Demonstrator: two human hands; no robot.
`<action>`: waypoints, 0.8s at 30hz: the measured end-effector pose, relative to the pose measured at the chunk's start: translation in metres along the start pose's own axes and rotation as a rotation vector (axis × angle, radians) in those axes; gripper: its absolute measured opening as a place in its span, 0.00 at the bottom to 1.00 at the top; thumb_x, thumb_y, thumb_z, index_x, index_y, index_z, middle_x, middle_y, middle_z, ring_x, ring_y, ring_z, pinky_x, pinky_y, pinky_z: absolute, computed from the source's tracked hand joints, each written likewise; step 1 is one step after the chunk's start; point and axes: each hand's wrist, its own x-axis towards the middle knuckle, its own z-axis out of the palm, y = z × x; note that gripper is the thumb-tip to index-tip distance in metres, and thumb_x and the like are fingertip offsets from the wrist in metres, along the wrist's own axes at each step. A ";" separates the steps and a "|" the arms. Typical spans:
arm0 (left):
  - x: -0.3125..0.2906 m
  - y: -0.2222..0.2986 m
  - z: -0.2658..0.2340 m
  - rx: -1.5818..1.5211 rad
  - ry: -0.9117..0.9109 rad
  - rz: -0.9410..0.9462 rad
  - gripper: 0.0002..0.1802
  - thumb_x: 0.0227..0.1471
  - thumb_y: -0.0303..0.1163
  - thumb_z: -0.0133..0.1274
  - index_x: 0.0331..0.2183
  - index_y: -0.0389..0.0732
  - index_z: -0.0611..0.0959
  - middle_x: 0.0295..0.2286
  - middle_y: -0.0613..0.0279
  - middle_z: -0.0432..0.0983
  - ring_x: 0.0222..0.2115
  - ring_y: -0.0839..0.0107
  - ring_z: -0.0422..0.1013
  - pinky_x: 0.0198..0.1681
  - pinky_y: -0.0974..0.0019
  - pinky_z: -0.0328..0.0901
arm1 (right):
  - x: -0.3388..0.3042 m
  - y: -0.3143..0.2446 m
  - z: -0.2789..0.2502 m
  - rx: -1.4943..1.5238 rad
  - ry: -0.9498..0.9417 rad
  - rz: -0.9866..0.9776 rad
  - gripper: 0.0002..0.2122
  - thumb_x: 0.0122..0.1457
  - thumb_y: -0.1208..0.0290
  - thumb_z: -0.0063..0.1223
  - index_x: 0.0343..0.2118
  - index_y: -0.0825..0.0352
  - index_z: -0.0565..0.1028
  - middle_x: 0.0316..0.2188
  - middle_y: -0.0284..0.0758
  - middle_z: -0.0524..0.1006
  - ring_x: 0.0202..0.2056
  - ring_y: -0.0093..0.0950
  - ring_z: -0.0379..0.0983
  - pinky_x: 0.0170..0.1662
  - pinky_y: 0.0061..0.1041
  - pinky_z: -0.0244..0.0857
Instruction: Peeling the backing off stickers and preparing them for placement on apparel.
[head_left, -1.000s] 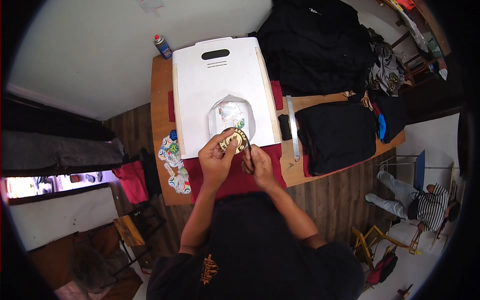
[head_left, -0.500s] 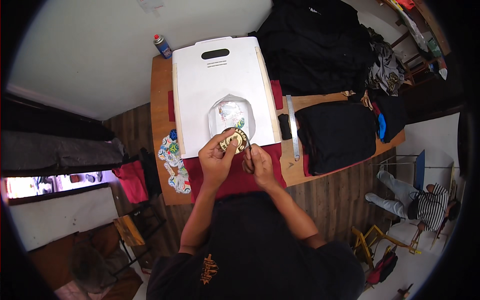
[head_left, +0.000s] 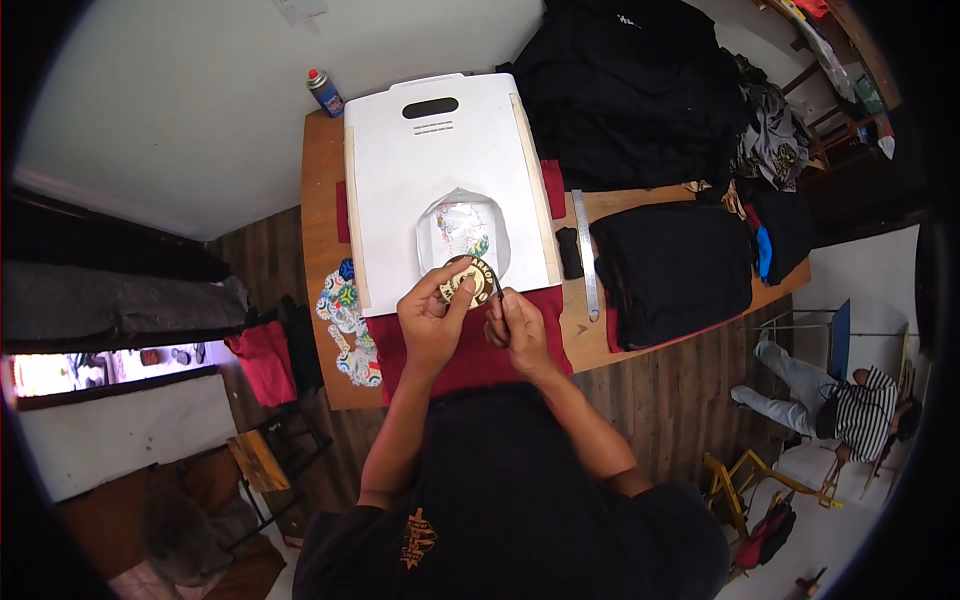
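Note:
My left hand (head_left: 428,318) pinches a round brown-and-cream badge (head_left: 466,284) with lettering and a picture on it, thumb across its face. At the badge's right edge, my right hand (head_left: 520,328) is closed around a slim dark tool (head_left: 498,284) whose narrow tip meets the rim. Fingers hide most of that tool, so its kind is not plain. Both hands are over the near edge of a white panel (head_left: 385,190). Behind the badge, a clear bag-like sheet (head_left: 455,218) with colourful prints shows in an opening of the panel.
Dark red cloth (head_left: 400,350) lies under the panel. Patterned cut pieces (head_left: 340,300) are on the left, a spray can (head_left: 325,93) at the back left. A metal ruler (head_left: 586,255) and folded black cloth (head_left: 670,275) lie to the right. One person (head_left: 850,410) is farther right.
The badge has turned very slightly in my left hand. Both hands otherwise stay in nearly the same place.

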 end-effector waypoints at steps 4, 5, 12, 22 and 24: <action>0.000 0.001 0.001 -0.001 -0.011 0.018 0.15 0.55 0.17 0.53 0.46 0.24 0.77 0.41 0.52 0.76 0.39 0.74 0.74 0.43 0.73 0.70 | 0.000 0.001 -0.002 -0.016 -0.011 -0.021 0.15 0.71 0.60 0.33 0.30 0.64 0.63 0.14 0.24 0.55 0.15 0.16 0.49 0.20 0.18 0.47; 0.000 0.002 0.002 -0.001 -0.012 0.019 0.15 0.55 0.17 0.53 0.46 0.24 0.77 0.41 0.52 0.76 0.39 0.74 0.74 0.43 0.73 0.70 | 0.000 0.002 -0.002 -0.016 -0.011 -0.021 0.15 0.71 0.60 0.33 0.30 0.64 0.63 0.14 0.24 0.55 0.15 0.16 0.49 0.20 0.18 0.47; 0.002 0.001 0.002 -0.001 0.008 0.012 0.16 0.54 0.17 0.53 0.46 0.24 0.77 0.40 0.51 0.76 0.38 0.73 0.74 0.43 0.73 0.70 | 0.001 -0.004 0.001 0.001 0.005 -0.021 0.16 0.71 0.59 0.31 0.30 0.64 0.62 0.15 0.24 0.55 0.15 0.15 0.48 0.20 0.17 0.46; 0.001 0.006 0.006 -0.015 0.045 0.026 0.15 0.54 0.15 0.54 0.45 0.25 0.77 0.38 0.52 0.78 0.38 0.74 0.75 0.43 0.73 0.71 | -0.007 0.005 0.005 0.056 0.040 -0.009 0.15 0.71 0.58 0.31 0.31 0.63 0.62 0.15 0.23 0.55 0.15 0.14 0.47 0.19 0.17 0.45; 0.001 0.007 0.006 -0.018 0.060 0.013 0.16 0.54 0.16 0.54 0.45 0.25 0.77 0.37 0.52 0.78 0.37 0.74 0.75 0.42 0.74 0.71 | -0.008 0.005 0.008 0.035 0.024 -0.010 0.16 0.71 0.56 0.30 0.31 0.63 0.62 0.15 0.24 0.54 0.15 0.15 0.47 0.20 0.18 0.45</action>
